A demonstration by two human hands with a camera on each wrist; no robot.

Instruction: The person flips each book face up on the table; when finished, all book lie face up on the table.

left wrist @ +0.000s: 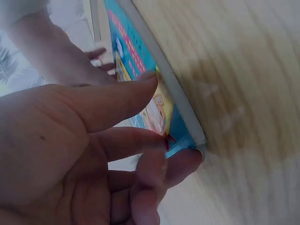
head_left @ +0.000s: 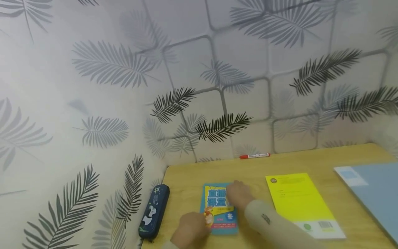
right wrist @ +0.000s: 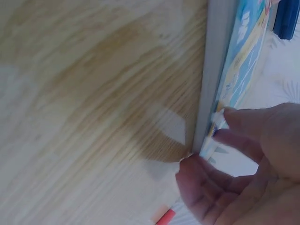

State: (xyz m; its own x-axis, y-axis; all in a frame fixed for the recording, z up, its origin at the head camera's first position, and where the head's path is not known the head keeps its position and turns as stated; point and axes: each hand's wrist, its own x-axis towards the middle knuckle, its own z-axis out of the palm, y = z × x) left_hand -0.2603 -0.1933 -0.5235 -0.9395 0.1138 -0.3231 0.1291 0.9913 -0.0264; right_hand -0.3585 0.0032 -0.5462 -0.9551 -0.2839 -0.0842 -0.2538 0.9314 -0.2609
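Leaf-print walls around a wooden desk (head_left: 311,162).
From left: panda pencil case (head_left: 154,211), then the blue booklet (head_left: 219,211), left hand (head_left: 190,231) pinching its near corner, right hand (head_left: 238,194) pinching its far edge; thin grips could slip.

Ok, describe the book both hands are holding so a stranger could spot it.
On the wooden desk, look between the dark pencil case and the yellow booklet. The blue book there is the only one with a cartoon cover.

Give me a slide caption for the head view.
Both hands grip a blue book on a wooden desk, panda pencil case at left.
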